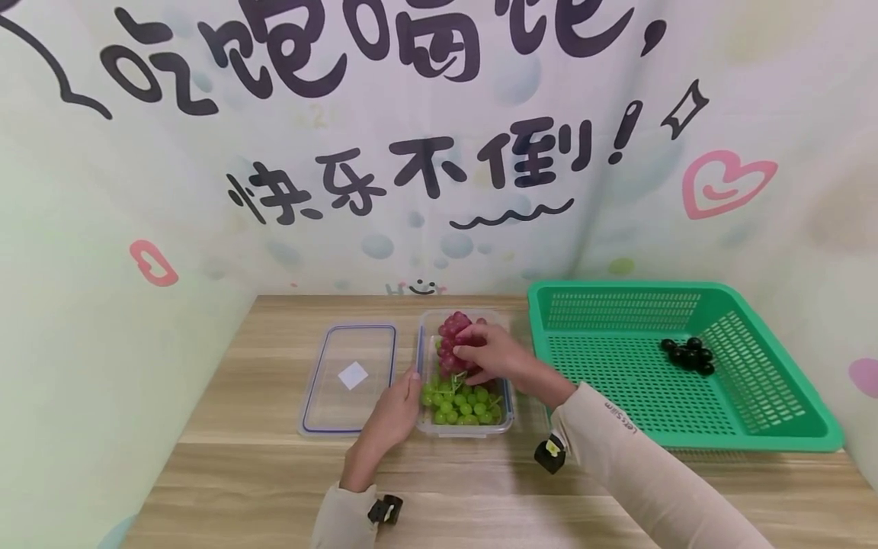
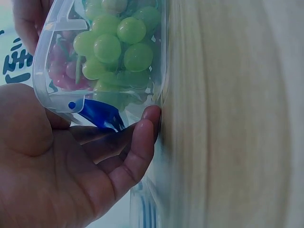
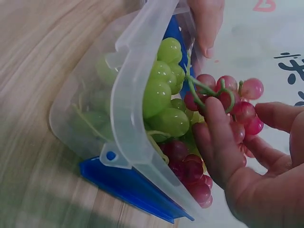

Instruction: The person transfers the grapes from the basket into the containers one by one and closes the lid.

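A clear plastic food container [image 1: 466, 431] with blue side latches stands in the middle of the table. Green grapes [image 1: 466, 408] fill its near part. My right hand [image 1: 504, 354] grips a bunch of red grapes [image 1: 454, 335] at the container's far part, with thumb and fingers around the bunch and its green stem [image 3: 206, 88] exposed. Below that bunch, more red grapes [image 3: 192, 173] lie beside the green ones inside the container. My left hand [image 1: 394, 412] rests against the container's left side, its fingers [image 2: 140, 147] bent loosely by the blue latch [image 2: 102, 114].
A clear lid [image 1: 346, 419] with a blue seal and a white square label lies flat left of the container. On the right, a large green plastic basket [image 1: 617, 290] holds a small bunch of black grapes [image 1: 688, 356]. A printed wall cloth [image 1: 357, 259] stands behind the table.
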{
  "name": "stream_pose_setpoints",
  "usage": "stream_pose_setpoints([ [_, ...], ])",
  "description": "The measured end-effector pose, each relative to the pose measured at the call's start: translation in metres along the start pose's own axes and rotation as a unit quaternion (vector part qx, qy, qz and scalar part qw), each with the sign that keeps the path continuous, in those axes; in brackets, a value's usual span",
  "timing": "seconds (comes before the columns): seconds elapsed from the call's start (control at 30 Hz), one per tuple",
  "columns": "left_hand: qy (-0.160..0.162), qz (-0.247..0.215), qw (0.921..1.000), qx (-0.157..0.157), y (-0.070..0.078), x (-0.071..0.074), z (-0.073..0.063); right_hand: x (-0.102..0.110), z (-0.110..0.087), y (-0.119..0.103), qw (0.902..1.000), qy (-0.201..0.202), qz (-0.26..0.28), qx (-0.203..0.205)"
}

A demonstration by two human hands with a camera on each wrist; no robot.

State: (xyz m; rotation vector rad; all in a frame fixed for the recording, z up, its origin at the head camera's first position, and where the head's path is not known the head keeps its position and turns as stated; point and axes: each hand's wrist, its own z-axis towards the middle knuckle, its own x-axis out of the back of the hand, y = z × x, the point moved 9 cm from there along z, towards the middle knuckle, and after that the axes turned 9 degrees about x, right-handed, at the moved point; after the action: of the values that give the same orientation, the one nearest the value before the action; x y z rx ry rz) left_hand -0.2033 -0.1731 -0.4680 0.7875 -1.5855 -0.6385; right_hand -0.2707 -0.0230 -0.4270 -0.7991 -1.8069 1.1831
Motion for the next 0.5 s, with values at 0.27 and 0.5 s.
stream_pose_setpoints([
  [0.27, -0.001, 0.000, 1.0000, -0.001, 0.0007, 0.0000, 0.0008, -0.0058, -0.0034, 0.0004, 0.9975, -0.035, -0.061, 0.008],
  [0.5, 0.003, 0.002, 1.0000, -0.008, 0.0035, 0.0009, 0.0001, -0.0052, -0.0025, 0.0055, 0.9982, -0.025, -0.053, 0.006],
])
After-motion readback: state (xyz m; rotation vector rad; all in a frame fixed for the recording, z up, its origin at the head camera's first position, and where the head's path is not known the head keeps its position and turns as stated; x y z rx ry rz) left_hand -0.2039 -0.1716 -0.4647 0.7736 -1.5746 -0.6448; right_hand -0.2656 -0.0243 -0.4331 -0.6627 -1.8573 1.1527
